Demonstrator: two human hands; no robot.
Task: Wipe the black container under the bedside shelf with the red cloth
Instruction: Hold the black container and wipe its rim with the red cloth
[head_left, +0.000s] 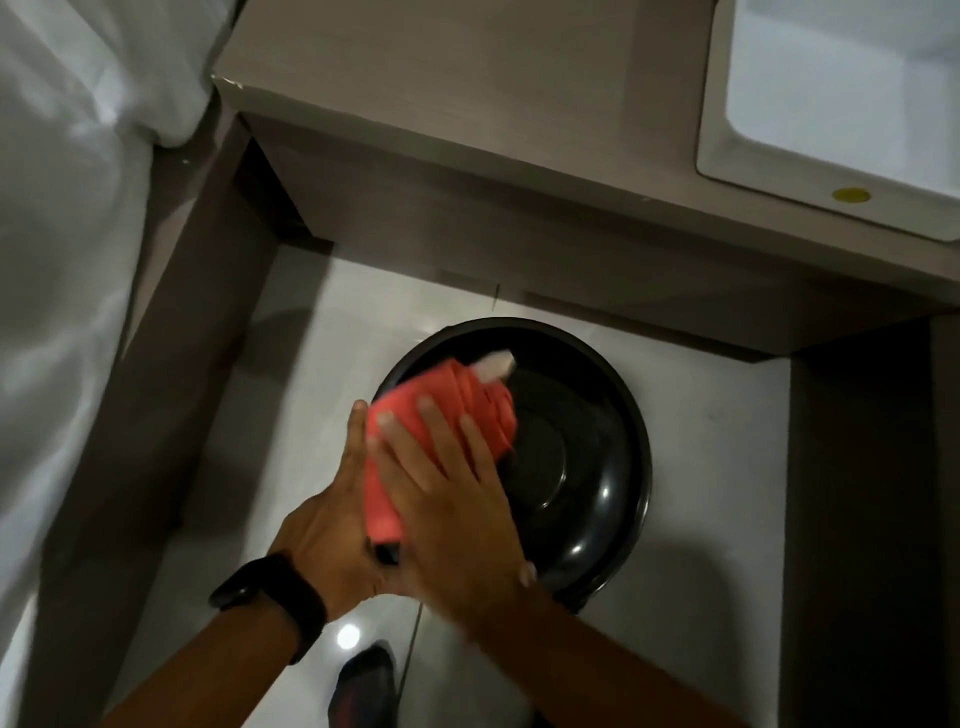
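A round black container (576, 467) stands on the pale floor just below the front edge of the bedside shelf (467, 119). The red cloth (410, 410) lies folded over the container's left rim. My right hand (452, 499) lies flat on the cloth with fingers spread, pressing it against the rim. My left hand (327, 530), with a black watch on the wrist, holds the container's left edge beneath the cloth. A small white piece (496, 364) shows at the cloth's far end.
A bed with white sheets (67, 260) fills the left side, with its brown frame (156, 415) beside the container. A white tray (841, 104) sits on the shelf at the top right. A dark panel (872, 519) rises at the right. My shoe (363, 686) is near the bottom.
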